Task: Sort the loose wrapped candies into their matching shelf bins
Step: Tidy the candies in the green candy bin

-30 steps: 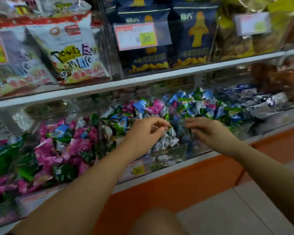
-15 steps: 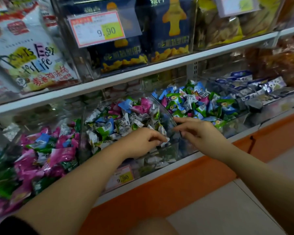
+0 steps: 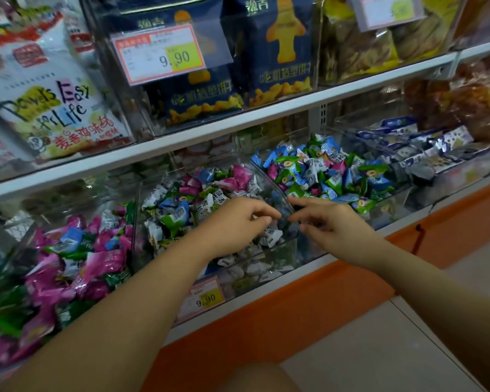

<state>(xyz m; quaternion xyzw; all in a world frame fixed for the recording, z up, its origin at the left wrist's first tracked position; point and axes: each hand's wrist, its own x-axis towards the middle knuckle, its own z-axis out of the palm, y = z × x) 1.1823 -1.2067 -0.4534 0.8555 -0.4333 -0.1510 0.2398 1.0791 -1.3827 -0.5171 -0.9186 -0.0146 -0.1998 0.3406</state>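
Three clear shelf bins hold wrapped candies. The left bin (image 3: 133, 222) holds mostly pink and green candies (image 3: 77, 267). In the middle bin (image 3: 287, 250) lie mixed white, pink, blue and green candies (image 3: 198, 202), and the right bin (image 3: 391, 205) has blue and green candies (image 3: 326, 171). My left hand (image 3: 238, 224) hovers over the front right corner of the middle bin, fingertips drawn to the thumb just above white candies (image 3: 270, 236). Whether it pinches one is hidden. My right hand (image 3: 331, 222) holds nothing; its straight index finger touches that bin's right edge.
A fourth bin (image 3: 464, 171) at the far right holds blue-and-white packets (image 3: 425, 145). The shelf above (image 3: 266, 114) carries snack bags (image 3: 54, 100) and a 9.90 price tag (image 3: 159, 55). Another price tag (image 3: 205, 298) hangs on the middle bin. An orange base (image 3: 280, 315) runs below, with floor tiles (image 3: 379, 349).
The view has drawn closer and shifted left along the shelf. My left hand dipped toward the white candies. My right hand stayed beside it at the bin's edge.
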